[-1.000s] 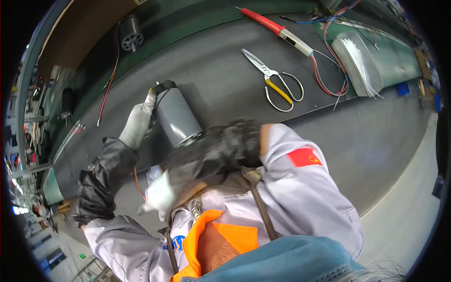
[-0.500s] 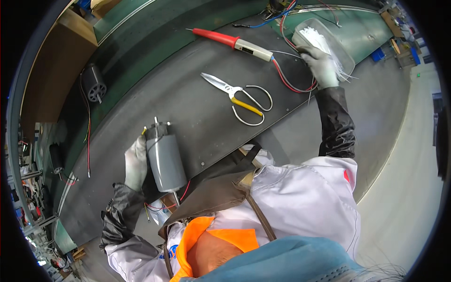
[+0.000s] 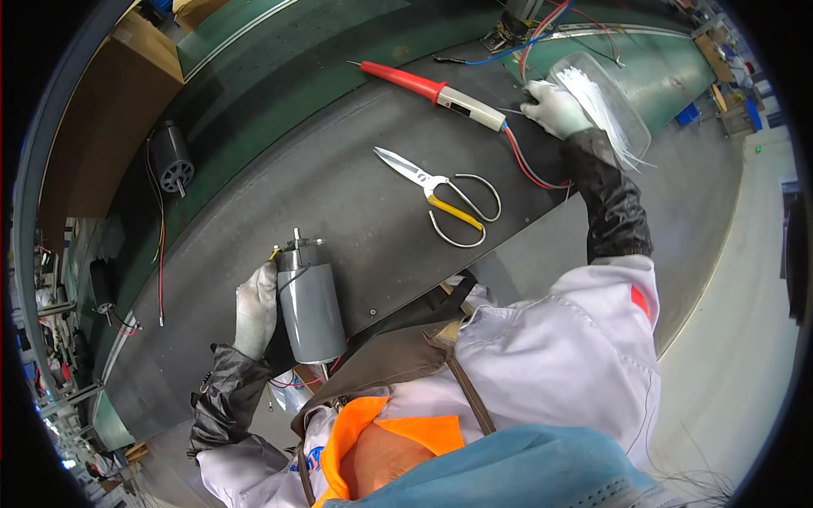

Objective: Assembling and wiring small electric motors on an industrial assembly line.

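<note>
A grey cylindrical electric motor [image 3: 313, 315] lies near the front edge of the dark work surface, a shaft at each end. My left hand [image 3: 257, 315], in a white glove, is closed at the motor's far end, pinching a yellow lead [image 3: 274, 253]. My right hand [image 3: 556, 110], also gloved, is closed with curled fingers beside a clear plastic box [image 3: 631, 118] of white cable ties [image 3: 597, 110]. A thin pale strip [image 3: 511, 111] runs to its fingertips; what the fingers hold is unclear. Between my hands lie yellow-and-silver scissors [image 3: 436, 184].
A red and white probe tool [image 3: 440, 91] with red and grey wires lies beyond the scissors. Another motor [image 3: 172, 157] with trailing leads sits at far left, near a large cardboard box [image 3: 102, 93]. A blue cable [image 3: 500, 52] crosses the far edge.
My right hand has moved left from the cable ties, toward the probe tool's wires. My left hand stays at the motor's end. The whole view has shifted slightly.
</note>
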Demonstrator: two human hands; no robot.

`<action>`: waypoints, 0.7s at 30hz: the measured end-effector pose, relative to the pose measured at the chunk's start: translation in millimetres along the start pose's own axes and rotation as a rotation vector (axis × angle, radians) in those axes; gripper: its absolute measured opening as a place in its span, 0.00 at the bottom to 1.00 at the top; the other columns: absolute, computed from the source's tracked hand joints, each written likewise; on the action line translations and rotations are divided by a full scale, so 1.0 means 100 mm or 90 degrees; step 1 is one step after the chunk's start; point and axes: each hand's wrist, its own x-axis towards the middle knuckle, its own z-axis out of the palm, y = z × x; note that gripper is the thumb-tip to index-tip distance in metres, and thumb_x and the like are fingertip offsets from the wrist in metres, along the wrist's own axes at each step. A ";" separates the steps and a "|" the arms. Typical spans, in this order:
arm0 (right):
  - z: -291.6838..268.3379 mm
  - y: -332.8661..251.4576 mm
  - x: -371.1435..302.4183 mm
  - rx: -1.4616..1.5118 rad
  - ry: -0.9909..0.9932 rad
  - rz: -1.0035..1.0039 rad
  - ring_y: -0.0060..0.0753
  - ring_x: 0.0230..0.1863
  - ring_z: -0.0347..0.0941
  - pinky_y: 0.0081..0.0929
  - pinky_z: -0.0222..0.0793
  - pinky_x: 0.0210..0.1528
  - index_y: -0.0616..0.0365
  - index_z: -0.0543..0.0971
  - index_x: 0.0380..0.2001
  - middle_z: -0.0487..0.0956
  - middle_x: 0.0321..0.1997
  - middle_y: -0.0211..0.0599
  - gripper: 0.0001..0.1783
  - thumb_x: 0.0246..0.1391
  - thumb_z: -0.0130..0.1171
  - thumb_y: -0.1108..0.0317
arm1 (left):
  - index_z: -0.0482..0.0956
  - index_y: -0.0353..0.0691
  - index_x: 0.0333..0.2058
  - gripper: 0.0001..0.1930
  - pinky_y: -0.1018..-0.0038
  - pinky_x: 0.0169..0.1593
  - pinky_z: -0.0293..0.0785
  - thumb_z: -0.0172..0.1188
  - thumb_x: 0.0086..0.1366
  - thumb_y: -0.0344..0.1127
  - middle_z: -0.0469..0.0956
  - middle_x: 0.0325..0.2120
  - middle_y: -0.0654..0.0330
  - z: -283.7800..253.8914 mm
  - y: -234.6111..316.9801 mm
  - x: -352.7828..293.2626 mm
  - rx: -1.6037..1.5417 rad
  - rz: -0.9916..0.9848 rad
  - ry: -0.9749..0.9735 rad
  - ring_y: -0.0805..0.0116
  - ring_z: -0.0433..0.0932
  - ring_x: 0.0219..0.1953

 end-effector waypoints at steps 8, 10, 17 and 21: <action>-0.26 0.19 -0.29 0.593 0.119 0.060 0.14 0.25 0.71 0.17 0.65 0.28 0.62 0.82 0.42 0.79 0.28 0.23 0.10 0.59 0.63 0.68 | 0.77 0.28 0.40 0.31 0.70 0.41 0.72 0.44 0.78 0.57 0.74 0.25 0.57 0.03 -0.05 0.02 -0.051 -0.013 -0.025 0.73 0.67 0.32; -0.27 0.34 -0.40 0.667 0.144 0.073 0.14 0.24 0.71 0.19 0.64 0.26 0.62 0.83 0.41 0.80 0.27 0.23 0.10 0.59 0.64 0.68 | 0.76 0.28 0.39 0.30 0.72 0.41 0.71 0.44 0.78 0.56 0.74 0.26 0.60 0.01 -0.01 0.06 -0.019 -0.026 -0.029 0.74 0.67 0.33; -0.23 0.21 -1.20 0.172 0.030 0.159 0.15 0.28 0.74 0.17 0.68 0.29 0.65 0.84 0.39 0.81 0.28 0.29 0.08 0.60 0.61 0.73 | 0.77 0.30 0.40 0.34 0.75 0.40 0.71 0.43 0.77 0.62 0.75 0.30 0.64 -0.01 -0.02 0.05 -0.086 -0.048 -0.051 0.76 0.69 0.34; -0.06 0.15 -1.67 0.202 0.087 0.322 0.18 0.23 0.75 0.20 0.69 0.24 0.63 0.83 0.35 0.82 0.26 0.32 0.11 0.61 0.64 0.64 | 0.78 0.31 0.40 0.35 0.76 0.40 0.71 0.42 0.76 0.65 0.76 0.31 0.64 -0.01 -0.07 0.08 -0.061 -0.036 -0.055 0.76 0.70 0.35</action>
